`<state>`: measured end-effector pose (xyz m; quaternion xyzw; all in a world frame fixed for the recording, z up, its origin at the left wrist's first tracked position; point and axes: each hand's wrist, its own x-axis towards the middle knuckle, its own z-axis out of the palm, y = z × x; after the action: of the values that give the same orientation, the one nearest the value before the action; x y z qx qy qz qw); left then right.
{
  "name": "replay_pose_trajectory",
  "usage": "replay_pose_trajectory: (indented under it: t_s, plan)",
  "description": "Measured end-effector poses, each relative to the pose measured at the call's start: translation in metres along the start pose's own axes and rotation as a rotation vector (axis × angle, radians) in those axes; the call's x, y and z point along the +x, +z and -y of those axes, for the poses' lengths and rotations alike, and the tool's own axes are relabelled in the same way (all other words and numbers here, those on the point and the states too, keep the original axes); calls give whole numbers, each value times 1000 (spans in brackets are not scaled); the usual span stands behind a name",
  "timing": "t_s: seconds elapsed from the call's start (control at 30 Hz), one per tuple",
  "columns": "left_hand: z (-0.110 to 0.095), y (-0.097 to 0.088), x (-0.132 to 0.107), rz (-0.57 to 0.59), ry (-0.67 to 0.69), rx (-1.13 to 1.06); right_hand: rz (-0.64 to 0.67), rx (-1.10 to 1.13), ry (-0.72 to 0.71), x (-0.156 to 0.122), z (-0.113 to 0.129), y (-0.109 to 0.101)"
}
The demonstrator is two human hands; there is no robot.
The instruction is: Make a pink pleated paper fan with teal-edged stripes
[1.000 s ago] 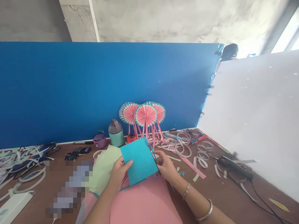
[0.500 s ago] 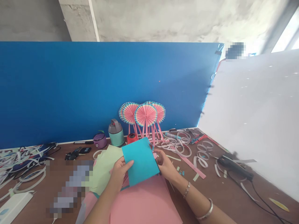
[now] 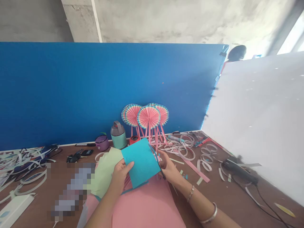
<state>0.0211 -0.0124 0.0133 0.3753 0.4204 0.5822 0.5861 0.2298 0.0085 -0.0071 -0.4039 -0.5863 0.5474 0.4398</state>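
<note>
A square sheet of bright blue paper (image 3: 141, 163) is tilted above a stack of pink paper (image 3: 148, 205). My left hand (image 3: 120, 174) grips the sheet's left edge, its thumb on top. At the right edge, my right hand (image 3: 168, 168) is closed around a narrow blue paper strip (image 3: 153, 150) that stands apart from the sheet. Something dark shows between those fingers, too hidden to name. Pale green paper sheets (image 3: 104, 174) lie fanned to the left of my left hand.
Pleated pink paper fans (image 3: 148, 117) stand against the blue partition (image 3: 95, 88). Nearby are a green flask (image 3: 118, 139) and a purple pot (image 3: 101, 143). Curled white strips (image 3: 186, 148) lie right; a black device with a cable (image 3: 239, 171) lies farther right. A white power strip (image 3: 16, 209) is left.
The blue sheet has shifted slightly up and left with my left hand. A gap now shows between its right edge and the narrow blue strip. My right hand has barely moved.
</note>
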Motion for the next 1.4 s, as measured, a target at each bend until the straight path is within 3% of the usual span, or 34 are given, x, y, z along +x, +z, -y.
replay_pose_trajectory:
  t_s: [0.6, 1.4]
  plan:
    - [8, -2, 2, 146, -78, 5, -84, -20, -20, 2, 0, -4]
    - [7, 0, 1, 161, -73, 27, -107, -32, -21, 2, 1, -3]
